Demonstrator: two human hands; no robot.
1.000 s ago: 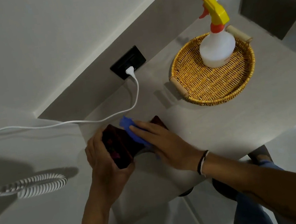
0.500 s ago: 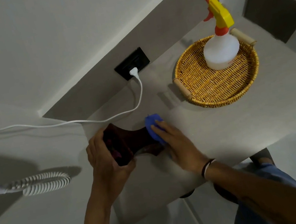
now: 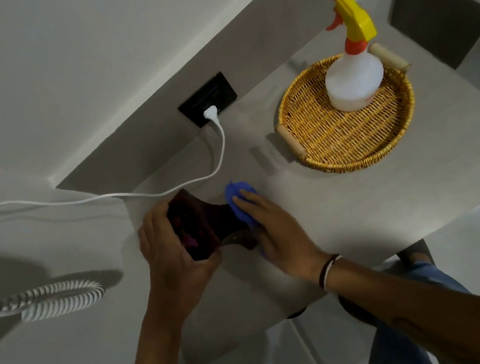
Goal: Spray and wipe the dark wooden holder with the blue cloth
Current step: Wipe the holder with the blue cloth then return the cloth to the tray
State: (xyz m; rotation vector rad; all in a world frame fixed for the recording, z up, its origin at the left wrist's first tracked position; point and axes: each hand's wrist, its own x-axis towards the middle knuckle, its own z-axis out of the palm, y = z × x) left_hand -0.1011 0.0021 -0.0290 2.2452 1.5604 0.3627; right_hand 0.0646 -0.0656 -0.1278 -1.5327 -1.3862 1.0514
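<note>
The dark wooden holder (image 3: 204,223) rests on the grey counter near its left corner. My left hand (image 3: 166,249) grips the holder's left end, fingers wrapped over its top edge. My right hand (image 3: 273,223) presses the bunched blue cloth (image 3: 239,199) against the holder's right end, which the cloth and hand mostly hide. The spray bottle (image 3: 355,83), white with a yellow and orange trigger head, stands upright in the wicker tray (image 3: 330,149) at the far right, untouched.
A white cable (image 3: 221,150) runs from a black wall socket (image 3: 207,99) leftward across the counter, just behind the holder. A white coiled cord (image 3: 59,297) lies at the left. The counter's front edge (image 3: 370,268) runs under my right wrist, with my jeans below.
My right hand has slid the blue cloth from the middle of the holder to its right end. My left hand has kept its grip on the left end.
</note>
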